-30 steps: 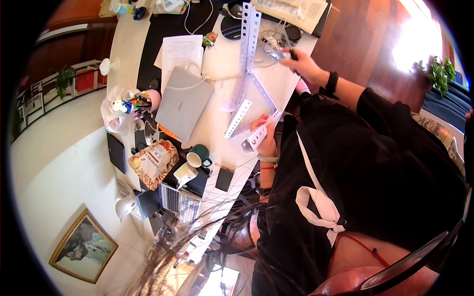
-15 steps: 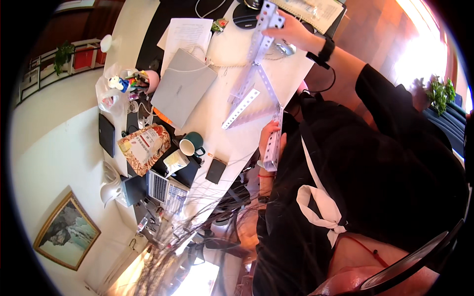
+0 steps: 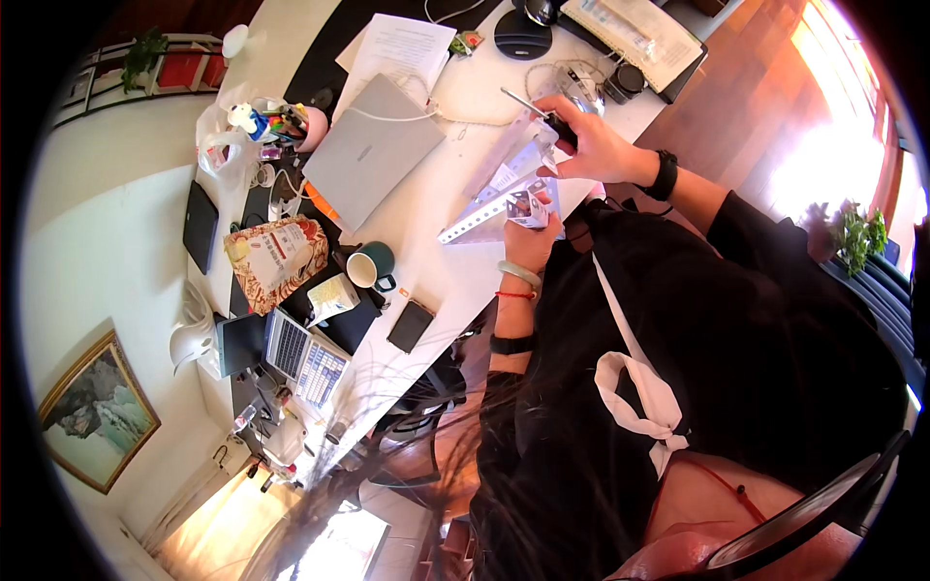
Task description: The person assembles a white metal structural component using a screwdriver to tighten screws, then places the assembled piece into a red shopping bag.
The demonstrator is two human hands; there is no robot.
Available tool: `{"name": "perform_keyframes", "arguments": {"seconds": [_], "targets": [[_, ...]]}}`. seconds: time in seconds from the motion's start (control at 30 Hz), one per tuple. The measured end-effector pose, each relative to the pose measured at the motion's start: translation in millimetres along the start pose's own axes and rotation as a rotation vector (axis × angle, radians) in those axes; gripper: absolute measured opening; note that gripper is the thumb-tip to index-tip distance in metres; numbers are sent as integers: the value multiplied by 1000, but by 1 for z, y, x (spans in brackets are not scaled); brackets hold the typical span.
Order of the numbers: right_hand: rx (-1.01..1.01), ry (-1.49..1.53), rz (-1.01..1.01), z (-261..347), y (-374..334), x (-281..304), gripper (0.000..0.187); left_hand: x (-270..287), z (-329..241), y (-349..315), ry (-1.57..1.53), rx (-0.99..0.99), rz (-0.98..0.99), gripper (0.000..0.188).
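My left hand (image 3: 533, 232), a pale bangle and red cord at its wrist, is closed on a perforated metal frame (image 3: 471, 222) held low over the table's edge. One of its strips, with a row of round holes, points to the left. Farther up, my right hand (image 3: 593, 147) grips a screwdriver (image 3: 561, 134) by its dark handle, the thin shaft pointing up and to the left. The right fingertips are close to the frame's upper part; whether they touch it I cannot tell. Glare and my fingers hide the frame's joints.
A grey laptop (image 3: 373, 155) lies beyond the frame. Nearby are a green mug (image 3: 372, 265), a phone (image 3: 411, 325), papers (image 3: 397, 60), a round black stand (image 3: 523, 36) and an open notebook (image 3: 635, 34). A patterned bag (image 3: 278, 257) and a pen cup (image 3: 312, 131) stand farther off.
The metal frame has turned and come nearer my body. My right hand has let go of its far end, moved closer to my left hand, and now holds a screwdriver.
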State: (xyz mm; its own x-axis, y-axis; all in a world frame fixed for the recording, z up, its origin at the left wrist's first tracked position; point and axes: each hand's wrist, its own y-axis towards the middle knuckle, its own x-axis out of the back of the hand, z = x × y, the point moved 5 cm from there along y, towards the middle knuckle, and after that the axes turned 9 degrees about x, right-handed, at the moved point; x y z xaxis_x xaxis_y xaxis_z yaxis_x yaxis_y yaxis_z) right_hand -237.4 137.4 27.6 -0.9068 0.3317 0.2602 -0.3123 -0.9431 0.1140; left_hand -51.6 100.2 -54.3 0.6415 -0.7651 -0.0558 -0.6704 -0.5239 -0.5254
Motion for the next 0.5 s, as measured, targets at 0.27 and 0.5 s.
{"name": "perform_keyframes", "arguments": {"seconds": [0.27, 0.5], "targets": [[19, -121, 97, 13, 17, 0, 74, 22, 14, -23, 313, -304, -197, 25], [88, -37, 204, 8, 50, -14, 61, 29, 30, -20, 228, -228, 14, 13]]}}
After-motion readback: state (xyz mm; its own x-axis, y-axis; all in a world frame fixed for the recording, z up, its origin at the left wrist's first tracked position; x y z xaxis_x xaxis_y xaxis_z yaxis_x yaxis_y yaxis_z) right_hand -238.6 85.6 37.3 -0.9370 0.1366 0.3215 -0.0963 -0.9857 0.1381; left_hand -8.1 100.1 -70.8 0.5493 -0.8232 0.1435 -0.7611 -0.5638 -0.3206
